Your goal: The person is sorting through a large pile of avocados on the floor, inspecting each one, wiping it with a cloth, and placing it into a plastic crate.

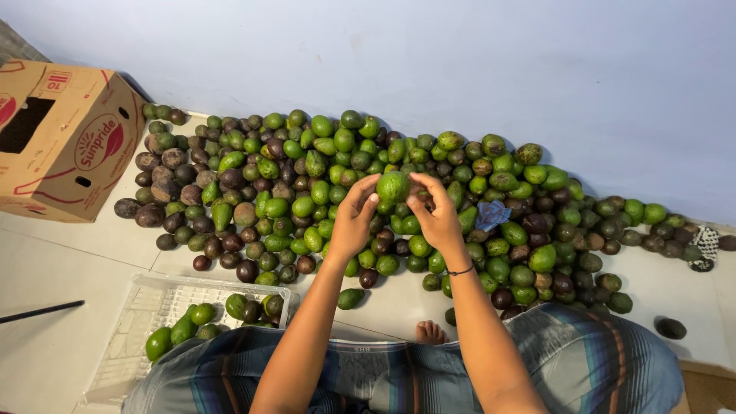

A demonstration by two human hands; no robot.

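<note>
Both my hands hold one round green avocado (393, 186) up over a big heap of avocados (322, 165) on the floor. My left hand (353, 220) grips its left side with the fingers curled up to it. My right hand (435, 215) holds its right side, thumb and fingertips on the fruit; a thin dark band sits on that wrist. The heap mixes bright green fruit with dark purple-brown ones and spreads along the pale blue wall.
A clear plastic crate (134, 326) with several green avocados lies at my lower left. A brown cardboard box (65, 146) stands at the far left. A blue cloth (491, 215) lies in the heap. My bare toes (430, 333) and striped wrap (583, 360) are below.
</note>
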